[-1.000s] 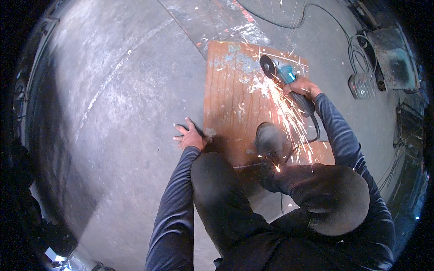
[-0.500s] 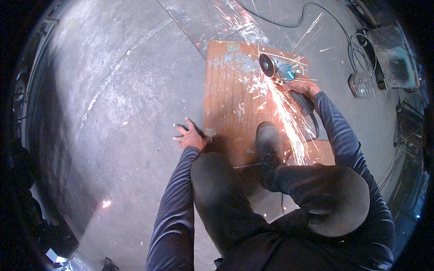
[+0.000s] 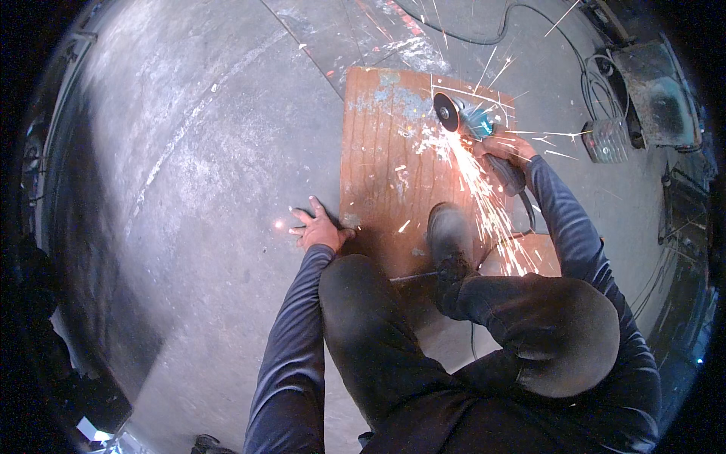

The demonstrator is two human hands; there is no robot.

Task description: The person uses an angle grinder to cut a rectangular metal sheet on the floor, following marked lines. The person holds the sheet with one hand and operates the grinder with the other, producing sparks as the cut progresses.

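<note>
My right hand [image 3: 508, 145] is wrapped round the body of a teal and black angle grinder [image 3: 478, 122]. Its dark cutting disc [image 3: 446, 112] meets a rusty brown metal sheet [image 3: 382, 166] near the far right part, by a pale marked line. Orange sparks [image 3: 480, 200] stream from the disc back toward my right knee. Fingers spread, my left hand [image 3: 318, 229] lies at the sheet's left edge, its thumb at the edge and the other fingers on the concrete floor. My dark boot [image 3: 449, 238] rests on the sheet between the hands.
A black cable [image 3: 499, 34] curves over the concrete floor [image 3: 212, 151] at the far right. Beyond my right arm stand a worn metal box [image 3: 658, 94] and a ribbed clear container [image 3: 606, 141]. Dark equipment lines both sides. A dark shoe [image 3: 208, 445] shows at the lower left.
Both hands and the grinder stay almost where they were, while the spark stream has changed shape. The dark shoe at the lower left edge shows more and further right.
</note>
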